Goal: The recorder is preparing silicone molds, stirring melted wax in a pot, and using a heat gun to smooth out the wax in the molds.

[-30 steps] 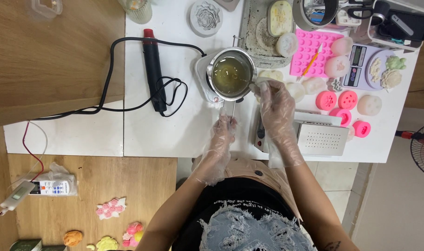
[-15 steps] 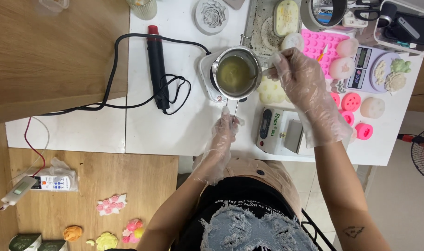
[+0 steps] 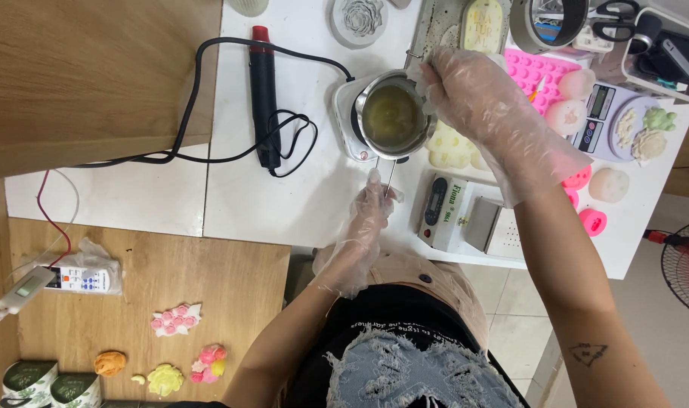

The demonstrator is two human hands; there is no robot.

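gloved hands at a steel pot [image 3: 392,115] on a white table [image 3: 314,196], seen from above.

the table is smooth and white, set against a wood-grain top on the left, with pale floor tiles to the right and a fan [image 3: 684,261] at the edge. the pot is round, shiny metal, holding a yellowish liquid; it sits on a small white heater [image 3: 344,121] near the table's far middle. the left hand [image 3: 367,211], in a thin clear glove, has its fingers pinched around the pot's thin handle [image 3: 390,175]. the right hand [image 3: 484,102], gloved too, hovers at the pot's right rim, fingers curled; whether they grip anything i cannot tell. a black heat gun [image 3: 264,91] with a looped cord lies left of the pot. soft pink moulds [image 3: 537,72] and pale flower shapes crowd the right.
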